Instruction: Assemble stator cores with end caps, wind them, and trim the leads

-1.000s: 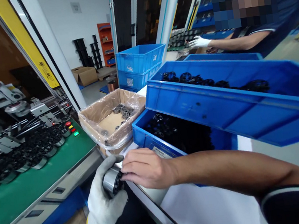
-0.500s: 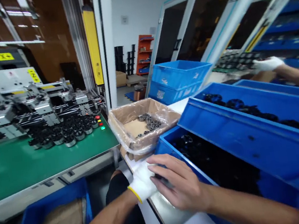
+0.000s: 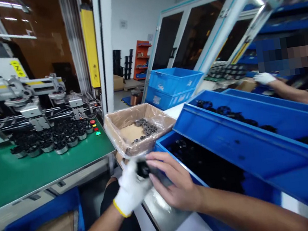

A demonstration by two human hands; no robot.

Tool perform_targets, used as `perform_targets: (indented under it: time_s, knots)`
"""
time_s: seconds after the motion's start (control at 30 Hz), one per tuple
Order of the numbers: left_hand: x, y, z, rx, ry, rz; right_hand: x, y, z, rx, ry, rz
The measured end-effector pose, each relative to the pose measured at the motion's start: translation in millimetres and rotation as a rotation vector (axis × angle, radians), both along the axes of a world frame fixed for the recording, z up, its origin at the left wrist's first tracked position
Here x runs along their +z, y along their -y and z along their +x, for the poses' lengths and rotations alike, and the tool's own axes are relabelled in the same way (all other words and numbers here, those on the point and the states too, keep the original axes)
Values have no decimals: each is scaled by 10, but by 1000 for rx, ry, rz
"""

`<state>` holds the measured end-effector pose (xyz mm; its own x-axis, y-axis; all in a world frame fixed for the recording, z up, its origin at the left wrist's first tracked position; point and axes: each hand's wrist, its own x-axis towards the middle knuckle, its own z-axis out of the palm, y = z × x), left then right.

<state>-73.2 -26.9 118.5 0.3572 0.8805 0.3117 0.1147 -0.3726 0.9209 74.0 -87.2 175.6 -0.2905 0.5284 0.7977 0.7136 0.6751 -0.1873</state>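
My left hand [image 3: 131, 188], in a white glove with a yellow cuff, is closed around a small black ring-shaped part [image 3: 143, 169]. The part's dark hollow side faces right. My bare right hand [image 3: 177, 182] is beside it, fingers curved and apart, with thumb and fingertips at the part's right edge. Whether those fingertips touch it, I cannot tell. Below both hands lies a shiny metal sheet [image 3: 166, 208] on the bench. A blue bin [image 3: 165, 138] of black parts stands just right of my right hand.
A plastic-lined carton [image 3: 114, 136] with grey rings stands beyond my hands. Another blue bin [image 3: 232, 147] leans over the first. Black-and-metal parts [image 3: 58, 143] crowd the green machine table [image 3: 6, 180]. A co-worker's gloved hand [image 3: 264, 77] is at the far right.
The view has shifted, so the scene sits further left. My right fingers have drawn back from the black part, which shows more plainly in my left hand. A co-worker has come further into view.
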Motion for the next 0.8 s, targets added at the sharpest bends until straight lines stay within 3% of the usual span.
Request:
perform_targets:
  time_s: [0.17,0.3,0.43,0.63,0.8]
  knots:
    - [85,-94,-323,98,160,-87,-14,-18,-32,42,-77,-152]
    - [252,53,-417,82,38,146,-122,-45,-34,100,-22,-156]
    - [413,120,-414,-22,-95,212,-143,-43,-32,165,-53,-134]
    - [362,45,-516,-99,-1,328,-61,-5,-59,190,-60,-93]
    - [435,-31,-599,-151,-129,567,-72,-3,-53,149,-26,-23]
